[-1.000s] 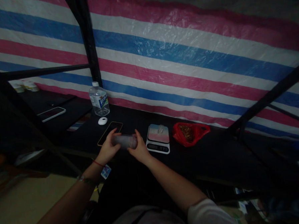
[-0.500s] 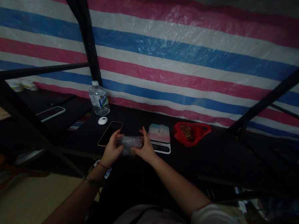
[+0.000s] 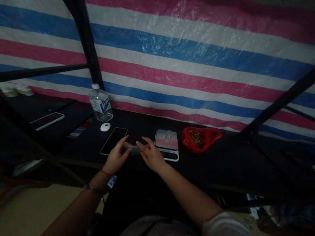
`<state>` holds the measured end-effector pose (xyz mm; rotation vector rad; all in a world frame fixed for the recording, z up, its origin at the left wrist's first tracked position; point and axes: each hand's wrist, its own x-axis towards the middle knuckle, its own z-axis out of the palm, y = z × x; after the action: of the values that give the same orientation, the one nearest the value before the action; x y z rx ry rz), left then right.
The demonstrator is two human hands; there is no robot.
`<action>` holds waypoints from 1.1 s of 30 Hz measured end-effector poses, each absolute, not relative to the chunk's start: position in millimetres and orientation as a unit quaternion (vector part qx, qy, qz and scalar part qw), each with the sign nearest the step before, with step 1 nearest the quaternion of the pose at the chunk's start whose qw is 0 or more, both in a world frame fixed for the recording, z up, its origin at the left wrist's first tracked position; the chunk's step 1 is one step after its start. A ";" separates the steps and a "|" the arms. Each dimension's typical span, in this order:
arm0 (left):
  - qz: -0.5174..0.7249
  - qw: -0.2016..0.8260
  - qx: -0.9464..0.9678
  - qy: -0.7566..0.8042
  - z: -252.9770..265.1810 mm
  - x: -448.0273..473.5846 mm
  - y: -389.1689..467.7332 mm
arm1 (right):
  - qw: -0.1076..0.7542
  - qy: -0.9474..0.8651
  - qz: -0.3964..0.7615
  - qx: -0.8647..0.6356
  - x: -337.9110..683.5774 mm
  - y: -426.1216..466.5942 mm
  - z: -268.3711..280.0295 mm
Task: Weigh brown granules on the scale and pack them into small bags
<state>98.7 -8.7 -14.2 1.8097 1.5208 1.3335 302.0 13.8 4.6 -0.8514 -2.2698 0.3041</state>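
Observation:
A small see-through plastic bag [image 3: 133, 150] stretches between my two hands, dim and partly blurred. My left hand [image 3: 117, 157] pinches its left end between thumb and fingers. On the other side, my right hand [image 3: 152, 156] has its thumb and fingertips closed on the right end. Just behind my left hand lies a dark phone [image 3: 113, 140]. Close to my right hand is a digital scale [image 3: 167, 142] with a blue and pink top, and a small clear object [image 3: 169, 135] rests on it.
A red plastic bag [image 3: 200, 139] holding brown bits stands right of the scale. A clear bottle [image 3: 100, 104] and a white rounded case [image 3: 105, 127] are at the back left. Another phone [image 3: 48, 121] lies further left. Black metal posts [image 3: 89, 47] frame the black table.
The plastic bag has tipped from a broad face to a thin, flatter strip. My right hand has shifted slightly left and its fingers have bent inward. The view has turned a little.

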 end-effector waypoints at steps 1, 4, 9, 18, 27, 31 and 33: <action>0.467 0.203 0.660 0.553 -16.6 97.1 -8.1 | 0.329 -0.879 0.109 -0.328 302.7 13.6 2.6; 0.448 0.175 0.673 0.561 -23.7 93.7 -8.5 | 0.293 -0.894 0.102 -0.323 304.3 12.8 -0.8; 0.400 0.156 0.737 0.522 -21.8 93.0 -15.3 | 0.302 -0.886 0.111 -0.334 303.4 13.5 -4.6; 0.372 0.141 0.735 0.549 -18.9 90.5 -13.4 | 0.380 -0.827 0.213 -0.355 299.7 16.9 -14.9; 0.462 0.267 0.674 0.510 -14.5 104.1 -19.2 | 0.374 -0.757 0.358 -0.399 296.9 10.1 -16.2; 0.566 0.309 0.597 0.478 3.3 123.0 -20.2 | 0.427 -0.752 0.354 -0.356 302.4 10.2 0.4; 0.580 0.302 0.591 0.472 11.4 136.1 -16.1 | 0.452 -0.746 0.349 -0.343 307.3 12.9 9.5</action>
<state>136.1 -16.1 11.4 1.5679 1.2526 1.5384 307.3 12.9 9.5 -0.8463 -1.8424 0.8626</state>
